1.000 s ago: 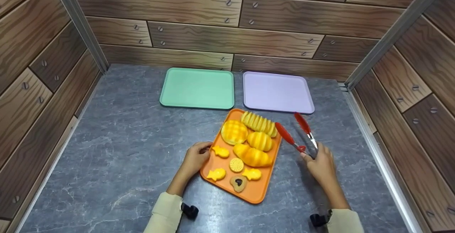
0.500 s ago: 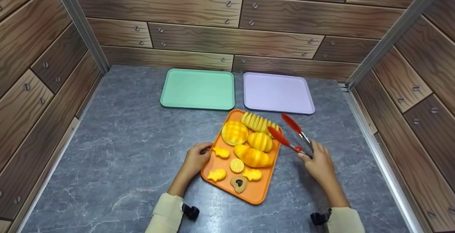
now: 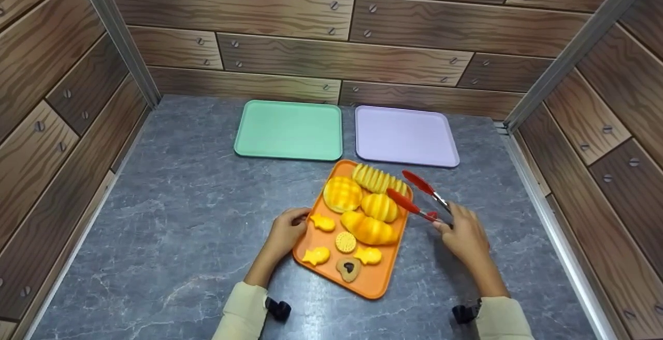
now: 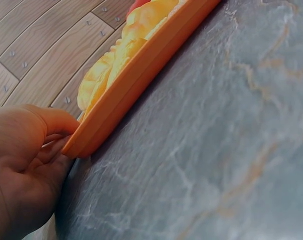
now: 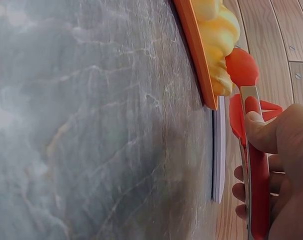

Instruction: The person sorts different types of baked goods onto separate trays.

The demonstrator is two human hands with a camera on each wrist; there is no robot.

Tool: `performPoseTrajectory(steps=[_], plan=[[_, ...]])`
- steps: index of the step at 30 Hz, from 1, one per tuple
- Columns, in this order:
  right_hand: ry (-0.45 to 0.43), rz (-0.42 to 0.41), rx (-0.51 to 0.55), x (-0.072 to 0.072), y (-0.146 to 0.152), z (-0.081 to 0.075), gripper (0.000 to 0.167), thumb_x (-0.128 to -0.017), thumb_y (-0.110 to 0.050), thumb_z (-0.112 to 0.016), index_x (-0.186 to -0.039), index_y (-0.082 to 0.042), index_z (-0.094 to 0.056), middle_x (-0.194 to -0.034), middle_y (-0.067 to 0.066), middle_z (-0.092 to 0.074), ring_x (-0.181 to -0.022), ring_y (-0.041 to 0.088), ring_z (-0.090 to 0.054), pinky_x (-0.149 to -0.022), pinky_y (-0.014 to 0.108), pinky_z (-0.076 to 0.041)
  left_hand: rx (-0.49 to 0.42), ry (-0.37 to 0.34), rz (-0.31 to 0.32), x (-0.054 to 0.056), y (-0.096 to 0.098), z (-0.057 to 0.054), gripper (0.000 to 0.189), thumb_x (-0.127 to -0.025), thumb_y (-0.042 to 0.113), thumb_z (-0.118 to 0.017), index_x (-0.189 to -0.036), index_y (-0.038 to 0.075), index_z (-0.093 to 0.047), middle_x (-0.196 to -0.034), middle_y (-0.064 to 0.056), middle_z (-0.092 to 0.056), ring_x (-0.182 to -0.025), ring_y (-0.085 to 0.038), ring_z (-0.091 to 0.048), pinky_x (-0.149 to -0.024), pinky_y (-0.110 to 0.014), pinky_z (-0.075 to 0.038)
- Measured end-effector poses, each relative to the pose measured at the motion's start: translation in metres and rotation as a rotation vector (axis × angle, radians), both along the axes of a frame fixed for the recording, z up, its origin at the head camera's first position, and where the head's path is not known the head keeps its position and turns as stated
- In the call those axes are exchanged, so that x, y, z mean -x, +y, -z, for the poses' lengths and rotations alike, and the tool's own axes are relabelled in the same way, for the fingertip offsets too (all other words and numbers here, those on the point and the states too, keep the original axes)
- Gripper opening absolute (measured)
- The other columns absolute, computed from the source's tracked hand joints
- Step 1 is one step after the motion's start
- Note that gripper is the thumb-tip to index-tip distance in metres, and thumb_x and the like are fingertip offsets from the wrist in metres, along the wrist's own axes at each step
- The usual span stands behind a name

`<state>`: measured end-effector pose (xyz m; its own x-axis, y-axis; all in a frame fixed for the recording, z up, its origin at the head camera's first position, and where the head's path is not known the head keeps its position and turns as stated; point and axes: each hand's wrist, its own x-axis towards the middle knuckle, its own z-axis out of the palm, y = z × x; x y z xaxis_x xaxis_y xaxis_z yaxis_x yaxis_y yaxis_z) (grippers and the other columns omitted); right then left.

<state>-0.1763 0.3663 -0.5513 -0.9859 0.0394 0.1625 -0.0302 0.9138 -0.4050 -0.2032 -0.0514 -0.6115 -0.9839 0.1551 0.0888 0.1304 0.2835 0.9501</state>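
My right hand (image 3: 466,234) grips a pair of red-tipped tongs (image 5: 259,190), its thumb along one arm. The tongs' tips stand apart over the far right corner of an orange tray (image 3: 373,283), around the end of a ridged yellow bread (image 3: 374,178). My left hand (image 3: 285,232) pinches the tray's left rim, thumb and fingers at the edge in the left wrist view. Also on the tray lie a round checked bun (image 3: 342,194), a small striped roll (image 3: 379,207), a croissant (image 3: 369,228), several fish-shaped pieces (image 3: 316,255), a round biscuit (image 3: 345,242) and a heart-centred cookie (image 3: 348,269).
A green tray (image 3: 289,130) and a lilac tray (image 3: 406,135) lie side by side behind the orange one, with nothing on them. Wood-patterned walls (image 3: 290,13) with metal corner posts enclose the grey marbled table (image 3: 171,215) at the back and sides.
My right hand has shifted the tongs leftward, from beside the orange tray to over its far right corner. My left hand stays at the tray's rim.
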Motion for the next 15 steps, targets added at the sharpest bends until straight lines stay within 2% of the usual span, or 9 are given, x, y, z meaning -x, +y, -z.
performPoseTrajectory(steps=[6,15], plan=[[-0.066,-0.021,-0.012,0.0041,0.0002,-0.0044,0.062,-0.093,-0.022,-0.069,-0.143,0.008,-0.046,-0.136,0.032,-0.053,-0.121,0.050,-0.049,-0.102,0.064,-0.037,-0.009,-0.008,0.006,0.0013,0.0004,0.0001,0.034,-0.089,-0.003,-0.060,-0.121,-0.003,-0.070,-0.115,-0.019,-0.068,-0.101,-0.025,-0.064,-0.088,-0.032,-0.053],[-0.061,-0.073,-0.029,0.0094,-0.0001,-0.0060,0.056,-0.094,-0.021,-0.069,-0.140,0.006,-0.051,-0.133,0.031,-0.057,-0.119,0.049,-0.050,-0.100,0.065,-0.039,-0.024,-0.030,0.014,0.0037,-0.0006,0.0009,0.033,-0.091,-0.003,-0.061,-0.122,-0.002,-0.070,-0.116,-0.019,-0.068,-0.102,-0.027,-0.065,-0.089,-0.032,-0.053]])
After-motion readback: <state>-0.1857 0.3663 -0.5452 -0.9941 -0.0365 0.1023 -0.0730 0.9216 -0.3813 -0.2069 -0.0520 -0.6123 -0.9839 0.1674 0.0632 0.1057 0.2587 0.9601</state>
